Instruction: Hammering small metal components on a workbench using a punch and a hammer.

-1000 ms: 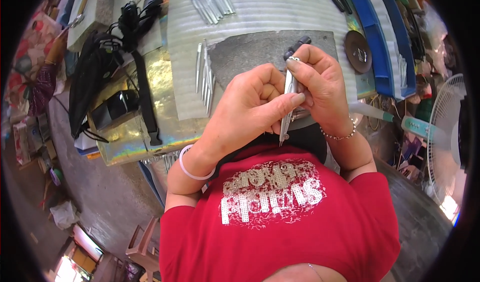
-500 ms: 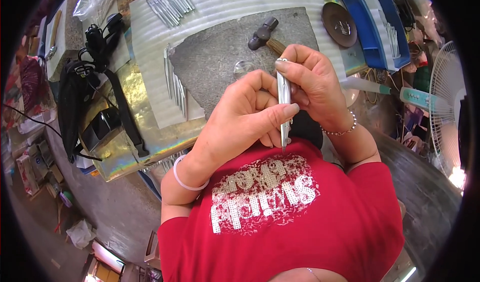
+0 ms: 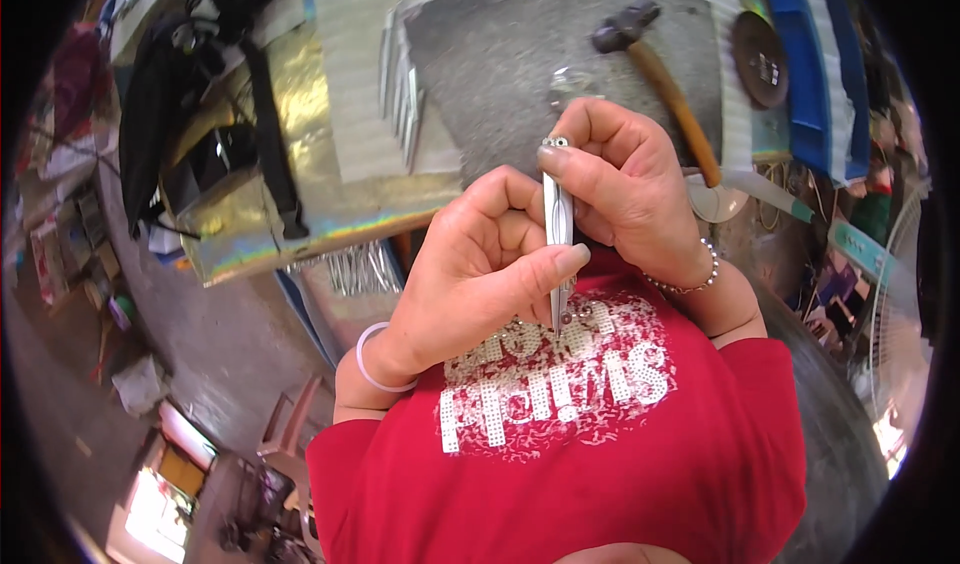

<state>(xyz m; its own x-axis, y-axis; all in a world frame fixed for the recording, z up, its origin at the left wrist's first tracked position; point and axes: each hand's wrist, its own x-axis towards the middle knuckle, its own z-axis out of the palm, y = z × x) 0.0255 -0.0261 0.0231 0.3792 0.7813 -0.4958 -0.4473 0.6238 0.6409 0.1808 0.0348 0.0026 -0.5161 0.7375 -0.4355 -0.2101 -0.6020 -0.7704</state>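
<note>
Workshop, of the small metalworking kind. Workbench, shiny gold-toned surface. Pale foam sheet, laid on the bench. Grey slab, upon the foam. Hammer, wooden handle, dark head resting on the slab. Slim silver metal pieces, grouped beside the slab. Round brown dish, small bits inside. Blue tray, right side. Second batch of metal pieces, below the bench's near edge. Fan, far right. Grey floor, hard-looking.
</note>
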